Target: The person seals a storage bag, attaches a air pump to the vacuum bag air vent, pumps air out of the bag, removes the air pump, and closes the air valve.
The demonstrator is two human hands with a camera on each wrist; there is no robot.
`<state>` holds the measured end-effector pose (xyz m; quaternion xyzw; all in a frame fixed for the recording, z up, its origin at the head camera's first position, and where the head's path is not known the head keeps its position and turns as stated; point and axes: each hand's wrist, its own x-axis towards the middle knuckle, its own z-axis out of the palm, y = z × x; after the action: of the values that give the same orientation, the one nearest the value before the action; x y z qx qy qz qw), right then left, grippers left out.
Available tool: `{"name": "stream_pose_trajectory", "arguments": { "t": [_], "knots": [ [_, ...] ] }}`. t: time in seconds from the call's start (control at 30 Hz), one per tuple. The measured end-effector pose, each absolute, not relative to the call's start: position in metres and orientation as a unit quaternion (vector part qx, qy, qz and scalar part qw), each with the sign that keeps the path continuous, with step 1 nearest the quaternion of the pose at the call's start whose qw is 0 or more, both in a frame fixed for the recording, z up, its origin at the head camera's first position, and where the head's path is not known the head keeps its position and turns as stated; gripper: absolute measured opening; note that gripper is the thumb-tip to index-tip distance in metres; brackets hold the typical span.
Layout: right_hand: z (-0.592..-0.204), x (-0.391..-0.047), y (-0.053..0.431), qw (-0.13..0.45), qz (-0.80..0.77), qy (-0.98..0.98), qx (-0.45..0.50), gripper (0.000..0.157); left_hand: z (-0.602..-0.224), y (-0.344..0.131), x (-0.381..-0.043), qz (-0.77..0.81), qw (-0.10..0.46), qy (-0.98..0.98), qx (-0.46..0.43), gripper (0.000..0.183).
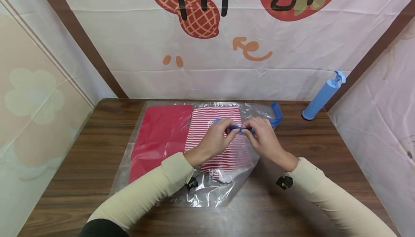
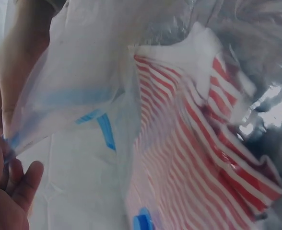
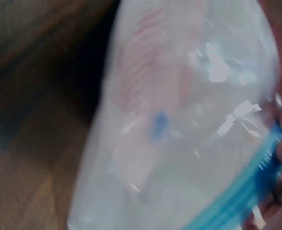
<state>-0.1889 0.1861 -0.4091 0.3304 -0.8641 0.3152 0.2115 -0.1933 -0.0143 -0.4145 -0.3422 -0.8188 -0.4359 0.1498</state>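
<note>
Pinching, with left hand (image 1: 214, 136) and right hand (image 1: 265, 138), a short stretch of blue seal strip (image 1: 275, 121), thumbs set against curled fingers and nearly meeting tip to tip. Impossible to tell, under the fingers and in the blurred right wrist view, whether fully mated there.

Apparently working the strip by fingertip. To do this well, best keep each thumb squarely opposite its forefinger, squeeze firmly in short, overlapping stretches, and flatten any crease in the film before pinching over it. Mind the end bent upward just beyond the right hand, and avoid sideways tugging, likely to pucker such thin plastic.

Below the hands and spreading left: clear plastic bag (image 1: 210, 195), with striped garment (image 1: 201, 125) inside, partly beneath the left hand. Just behind the left fingers, blue round valve (image 1: 216, 120); best left unpressed. Farther left, in the same bag, red cloth (image 1: 163, 132), lying flat.

Beneath all, dark wooden surface (image 1: 266, 211). Well apart, beyond and right of the right hand, standing blue pump (image 1: 321, 99).
</note>
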Motion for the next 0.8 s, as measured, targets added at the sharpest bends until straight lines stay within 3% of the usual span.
{"name": "stream_pose_trajectory", "arguments": {
  "t": [0.17,0.4,0.6,0.8],
  "knots": [
    [-0.405,-0.192,0.191,0.169,0.314,-0.874,0.33,0.011,-0.417,-0.02,-0.194,-0.437,0.131,-0.827,-0.33,0.008],
    [-0.407,-0.191,0.193,0.16,0.298,-0.878,0.339,0.01,-0.411,-0.02,-0.194,-0.408,0.11,-0.849,-0.317,0.01],
    [-0.409,-0.189,0.19,0.166,0.288,-0.88,0.341,0.01,-0.403,-0.016,-0.195,-0.375,0.084,-0.865,-0.324,0.006],
    [-0.414,-0.191,0.186,0.192,0.262,-0.879,0.348,0.012,-0.405,-0.015,-0.193,-0.37,0.109,-0.861,-0.331,0.007]
  ]
}}
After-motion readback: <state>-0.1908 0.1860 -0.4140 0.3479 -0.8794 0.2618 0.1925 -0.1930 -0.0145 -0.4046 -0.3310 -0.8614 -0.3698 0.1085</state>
